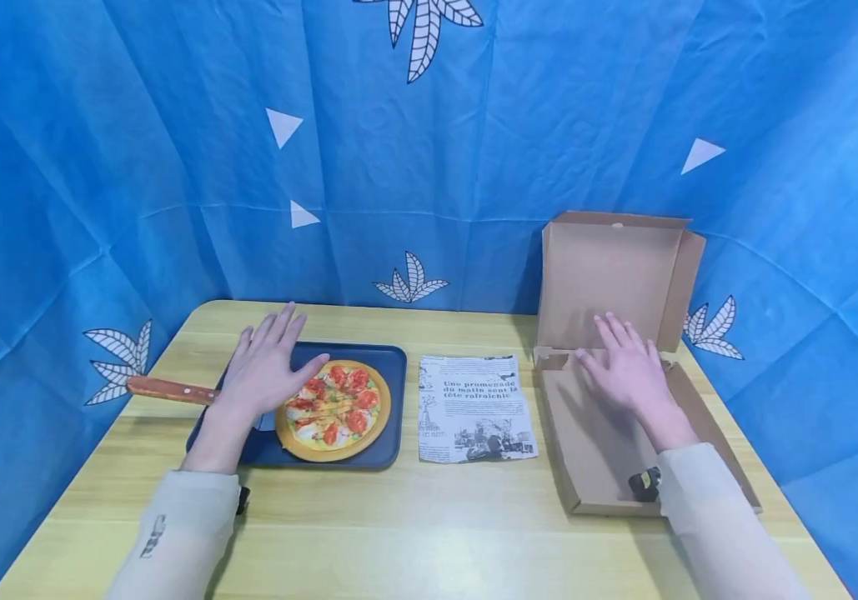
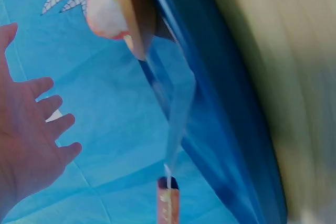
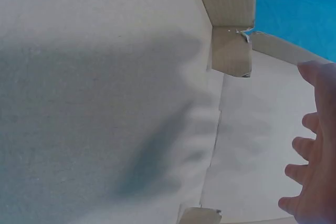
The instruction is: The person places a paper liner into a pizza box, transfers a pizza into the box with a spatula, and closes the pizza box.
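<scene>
Fingers spread, my left hand (image 1: pixel 262 367) hovers over the left part of a dark blue tray (image 1: pixel 394 417). A pizza (image 1: pixel 334 410) with red tomato slices lies on that tray, seemingly over the metal blade of a pizza server whose wooden handle (image 1: pixel 173 389) sticks out past the left rim. In the left wrist view the blade (image 2: pixel 178 114) runs under the pizza's edge (image 2: pixel 134 19). My right hand (image 1: pixel 627 367), fingers extended, is held above an open cardboard pizza box (image 1: pixel 594 450) and grips nothing. Its shadow falls on the box floor (image 3: pixel 79 129).
Between tray and box lies a printed newspaper-style sheet (image 1: pixel 474 408). The box lid (image 1: pixel 612 275) stands upright at the back, near the blue curtain (image 1: pixel 474 150). Everything rests on a light wooden table (image 1: pixel 398 533). A small cardboard flap (image 3: pixel 233 51) shows at the box hinge.
</scene>
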Demonstrator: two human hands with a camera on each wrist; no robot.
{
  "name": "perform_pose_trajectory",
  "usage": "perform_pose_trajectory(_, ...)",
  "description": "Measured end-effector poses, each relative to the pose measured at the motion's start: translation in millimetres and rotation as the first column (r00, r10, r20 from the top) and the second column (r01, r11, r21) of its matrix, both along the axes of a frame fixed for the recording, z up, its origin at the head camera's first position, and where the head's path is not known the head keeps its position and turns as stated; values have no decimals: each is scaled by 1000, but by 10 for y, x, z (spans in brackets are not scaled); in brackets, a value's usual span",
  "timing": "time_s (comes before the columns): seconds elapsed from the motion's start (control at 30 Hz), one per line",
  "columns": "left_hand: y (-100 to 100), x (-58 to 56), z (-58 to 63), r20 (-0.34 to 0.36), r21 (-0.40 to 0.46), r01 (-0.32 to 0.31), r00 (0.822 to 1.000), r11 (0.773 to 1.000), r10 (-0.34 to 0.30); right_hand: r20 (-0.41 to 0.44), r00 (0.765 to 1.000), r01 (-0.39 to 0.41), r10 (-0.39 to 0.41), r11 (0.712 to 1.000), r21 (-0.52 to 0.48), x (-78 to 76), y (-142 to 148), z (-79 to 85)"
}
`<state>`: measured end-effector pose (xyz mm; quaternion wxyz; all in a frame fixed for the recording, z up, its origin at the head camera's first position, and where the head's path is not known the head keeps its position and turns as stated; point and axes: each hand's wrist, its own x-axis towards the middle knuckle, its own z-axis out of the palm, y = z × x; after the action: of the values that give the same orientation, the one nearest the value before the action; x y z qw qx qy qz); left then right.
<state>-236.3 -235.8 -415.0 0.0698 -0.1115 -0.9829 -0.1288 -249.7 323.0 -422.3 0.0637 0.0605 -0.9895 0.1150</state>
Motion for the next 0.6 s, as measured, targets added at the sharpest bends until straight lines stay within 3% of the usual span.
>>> perform_pose_trajectory(0.33,251,40,96,-79,79,28,997,997,-21,-114,993,5,-11,998,-55,58,14,135)
perform_pose_trajectory(0.6,456,98,129,-118,102,96,989,990,-84,-155,988,2,-18,995,-100,96,77,183)
